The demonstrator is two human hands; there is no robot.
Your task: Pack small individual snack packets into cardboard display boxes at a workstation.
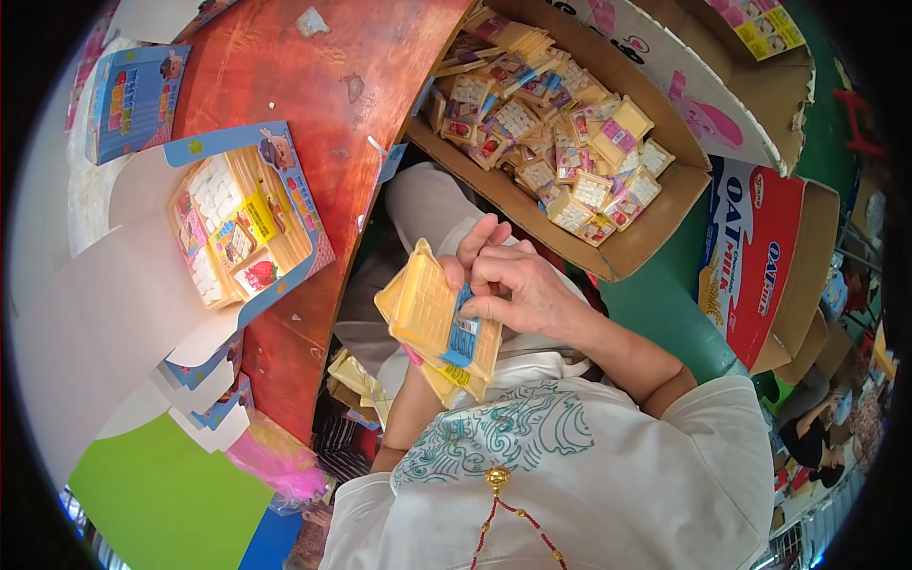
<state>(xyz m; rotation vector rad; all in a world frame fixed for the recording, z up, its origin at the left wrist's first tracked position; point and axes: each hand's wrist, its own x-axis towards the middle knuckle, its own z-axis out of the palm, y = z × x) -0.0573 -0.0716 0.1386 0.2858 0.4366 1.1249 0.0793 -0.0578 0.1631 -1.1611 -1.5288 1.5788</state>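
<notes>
My left hand holds a small stack of flat yellow candy packs in front of my chest. Most of that hand is hidden behind the stack, and only fingertips show above it. My right hand rests against the stack's right edge, with its fingers curled onto the blue label of the top pack. Up and to the right of my hands, an open cardboard box is filled with several loose packs of the same kind.
A red-brown table on the left carries an open blue display box partly filled with packs, another blue box and white cardboard sheets. A red and white carton stands at the right. Another person sits beyond it.
</notes>
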